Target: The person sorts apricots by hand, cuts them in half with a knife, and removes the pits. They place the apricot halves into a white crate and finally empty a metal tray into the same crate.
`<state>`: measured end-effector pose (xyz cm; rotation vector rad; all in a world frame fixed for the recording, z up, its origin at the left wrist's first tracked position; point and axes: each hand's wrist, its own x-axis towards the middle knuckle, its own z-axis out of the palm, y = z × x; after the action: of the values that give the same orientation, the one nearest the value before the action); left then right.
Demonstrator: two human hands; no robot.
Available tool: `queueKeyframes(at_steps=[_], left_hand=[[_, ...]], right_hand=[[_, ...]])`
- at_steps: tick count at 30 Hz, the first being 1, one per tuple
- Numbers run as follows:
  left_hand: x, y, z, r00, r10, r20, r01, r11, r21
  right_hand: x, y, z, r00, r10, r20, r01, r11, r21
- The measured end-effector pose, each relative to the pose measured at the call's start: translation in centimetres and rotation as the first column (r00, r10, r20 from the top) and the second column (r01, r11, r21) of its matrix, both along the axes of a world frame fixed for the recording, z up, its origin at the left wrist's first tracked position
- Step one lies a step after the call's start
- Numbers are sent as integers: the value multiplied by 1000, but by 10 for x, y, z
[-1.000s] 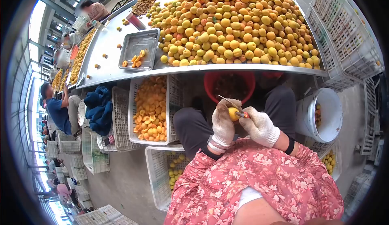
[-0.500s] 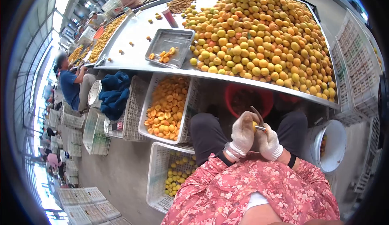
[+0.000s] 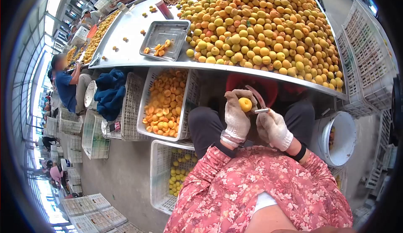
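In its white work glove, my left hand (image 3: 236, 117) is closed on a yellow apricot (image 3: 245, 104), which shows between thumb and fingers. Just to its right, my gloved right hand (image 3: 273, 129) grips a small curved knife (image 3: 257, 95) by its short metal handle, the blade arching up and left close to the fruit. Both hands are over my lap, in front of a red basin (image 3: 268, 88) partly under the table. A large heap of whole apricots (image 3: 268, 31) covers the right side of the metal table (image 3: 126, 57). Halved apricots lie in a steel tray (image 3: 184, 33).
Left of my legs stand a crate of apricot halves (image 3: 166, 103) and a white crate (image 3: 157, 182) with greenish-yellow fruit. A white bucket (image 3: 346, 136) is at my right, below stacked crates (image 3: 365, 52). A person in blue (image 3: 67, 86) sits further left.
Both hands have come up toward the table and moved apart a little, so the apricot shows more plainly. The knife has stayed in my right hand. The view has shifted slightly.
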<state>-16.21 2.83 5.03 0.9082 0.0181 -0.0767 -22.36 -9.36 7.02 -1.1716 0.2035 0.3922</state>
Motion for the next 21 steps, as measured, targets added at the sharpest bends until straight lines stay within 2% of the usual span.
queueKeyframes(at_steps=[1, 3, 4, 8, 12, 14, 15, 17, 19, 21], left_hand=[[-1, 0, 2, 1000, -8, 4, 8, 998, -62], [-2, 6, -8, 998, -68, 5, 68, 997, -37], [-3, 5, -7, 999, -51, -1, 51, 999, -5], [-5, 2, -4, 1000, -21, -23, 22, 999, 42], [-5, 0, -6, 999, 44, -11, -43, 997, 66], [-7, -3, -5, 998, 49, -28, -48, 998, 28], [-8, -4, -4, 998, 36, -41, -37, 999, -13], [-14, -14, -5, 996, -2, -92, -10, 992, -127], [-18, -16, -3, 1000, -8, 6, 9, 989, -148], [-17, -9, 1, 990, -96, 103, 96, 995, 0]], right_hand=[[-3, 1, -8, 1000, -7, 0, 7, 1000, 2], [-6, 2, -27, 963, 13, 269, 60, 963, -261], [-7, -2, -29, 963, 92, 252, 1, 937, -349], [-10, -1, -30, 917, 148, 372, 52, 878, -476], [-9, -2, -19, 926, 209, 314, 3, 828, -560], [-10, 3, -31, 885, 183, 428, 173, 724, -667], [-10, 4, -38, 894, 158, 420, 169, 748, -642], [-5, 9, -64, 840, 99, 534, 294, 743, -601], [-2, 11, -66, 781, 59, 622, 353, 779, -518], [-2, 8, -64, 838, 72, 541, 285, 788, -546]])
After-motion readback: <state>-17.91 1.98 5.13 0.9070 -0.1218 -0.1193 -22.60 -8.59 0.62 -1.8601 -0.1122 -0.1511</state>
